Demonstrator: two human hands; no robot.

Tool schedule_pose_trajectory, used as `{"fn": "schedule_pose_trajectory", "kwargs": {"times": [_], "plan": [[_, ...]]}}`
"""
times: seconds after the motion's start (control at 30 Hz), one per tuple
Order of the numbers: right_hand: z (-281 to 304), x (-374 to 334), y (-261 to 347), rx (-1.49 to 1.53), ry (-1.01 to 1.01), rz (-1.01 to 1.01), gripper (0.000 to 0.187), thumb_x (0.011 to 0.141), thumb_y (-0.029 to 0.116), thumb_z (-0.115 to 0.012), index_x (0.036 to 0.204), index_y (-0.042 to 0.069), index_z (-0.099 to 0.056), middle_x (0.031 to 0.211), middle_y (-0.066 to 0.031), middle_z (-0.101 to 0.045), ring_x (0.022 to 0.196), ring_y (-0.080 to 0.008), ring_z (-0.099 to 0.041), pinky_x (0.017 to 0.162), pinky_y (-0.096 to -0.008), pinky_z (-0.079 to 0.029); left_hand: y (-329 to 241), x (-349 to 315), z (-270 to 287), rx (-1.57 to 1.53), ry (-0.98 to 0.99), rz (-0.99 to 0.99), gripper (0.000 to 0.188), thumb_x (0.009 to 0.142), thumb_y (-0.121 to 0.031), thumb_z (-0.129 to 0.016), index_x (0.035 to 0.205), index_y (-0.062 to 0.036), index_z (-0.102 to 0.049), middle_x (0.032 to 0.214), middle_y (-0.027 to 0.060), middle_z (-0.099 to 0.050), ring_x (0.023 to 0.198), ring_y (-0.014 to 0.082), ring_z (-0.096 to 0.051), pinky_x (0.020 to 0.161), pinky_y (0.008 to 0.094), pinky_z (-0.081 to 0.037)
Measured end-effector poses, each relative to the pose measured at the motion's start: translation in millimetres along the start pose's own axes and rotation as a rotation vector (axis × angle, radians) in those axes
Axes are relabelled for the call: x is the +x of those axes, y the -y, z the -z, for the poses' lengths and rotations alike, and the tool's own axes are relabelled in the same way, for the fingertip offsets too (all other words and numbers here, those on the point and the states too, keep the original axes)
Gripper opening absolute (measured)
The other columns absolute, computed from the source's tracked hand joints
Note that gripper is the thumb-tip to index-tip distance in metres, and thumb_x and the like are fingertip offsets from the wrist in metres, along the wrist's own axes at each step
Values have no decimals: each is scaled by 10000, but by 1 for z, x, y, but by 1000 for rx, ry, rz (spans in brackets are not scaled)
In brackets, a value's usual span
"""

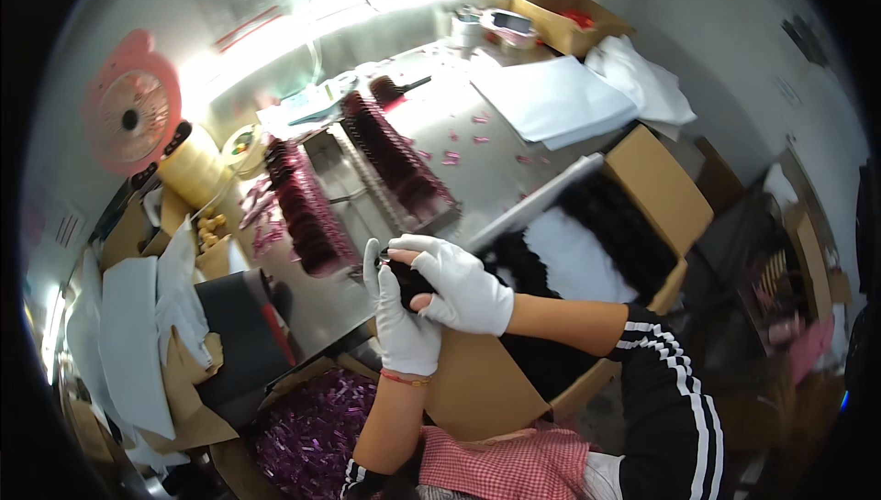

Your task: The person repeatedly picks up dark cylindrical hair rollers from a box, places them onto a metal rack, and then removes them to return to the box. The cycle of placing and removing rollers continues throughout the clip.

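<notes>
Both of my hands wear white gloves, and some fingertips of the right one are bare. Between them is a black tuft (410,286) of hair-like fibre, partly hidden by the fingers. My left hand (407,330) is upright, its fingers closed against the tuft's left side. From the right, my right hand (466,287) grips the tuft with thumb and fingers. Just beyond the hands is a metal rack (349,193) flanked by a left row of dark tufts (307,211) and a right row of dark tufts (395,161), both with shiny pink edges.
An open carton (656,183) of black fibre stands right of the hands. Purple shiny pieces (317,422) fill a box below left. Small pink pieces (451,159) lie scattered on the metal table (459,101). A pink fan (133,105), yellow spool (193,165) and white sheets (555,96) stand around.
</notes>
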State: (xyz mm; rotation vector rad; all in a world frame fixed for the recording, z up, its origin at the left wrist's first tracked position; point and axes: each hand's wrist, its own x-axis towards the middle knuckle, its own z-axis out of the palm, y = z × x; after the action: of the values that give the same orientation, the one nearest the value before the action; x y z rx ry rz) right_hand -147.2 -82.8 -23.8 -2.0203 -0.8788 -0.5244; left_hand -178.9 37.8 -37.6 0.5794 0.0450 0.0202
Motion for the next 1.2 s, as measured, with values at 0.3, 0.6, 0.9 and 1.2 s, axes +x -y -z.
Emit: {"fn": "schedule_pose_trajectory", "kwargs": {"times": [0.3,0.6,0.9,1.2], "plan": [[76,-131,40,-286,68,-365,932,556,503,-896,1237,-21,-535,1231,-223,-507,1127,-404,-527,988,-446,-457,74,-85,-37,-123,56,452,399,1034,-284,-409,1358,-73,-506,1269,65,-582,1215,226,-540,1081,399,-404],[215,-173,2,-273,394,-487,606,711,151,-777,1261,41,-549,1142,-173,-627,1052,-348,-636,914,-380,-529,154,-102,-66,169,346,549,661,911,-174,-577,1495,-41,-297,1514,119,-340,1402,259,-329,1172,404,-262],[264,-226,-49,-417,698,-194,389,714,305,-742,1013,74,-648,994,-83,-651,1068,-260,-579,1011,-381,-390,206,-73,-65,1454,924,27,602,809,12,-538,1399,16,-420,1235,263,-574,1136,410,-563,994,433,-449],[247,-219,-50,-673,746,-266,419,836,343,-673,1142,58,-661,1203,-88,-563,1295,-259,-414,1133,-502,-246,137,-49,-68,1561,861,-248,551,831,3,-612,1368,-34,-494,1327,208,-555,1257,353,-534,1066,401,-424]]}}
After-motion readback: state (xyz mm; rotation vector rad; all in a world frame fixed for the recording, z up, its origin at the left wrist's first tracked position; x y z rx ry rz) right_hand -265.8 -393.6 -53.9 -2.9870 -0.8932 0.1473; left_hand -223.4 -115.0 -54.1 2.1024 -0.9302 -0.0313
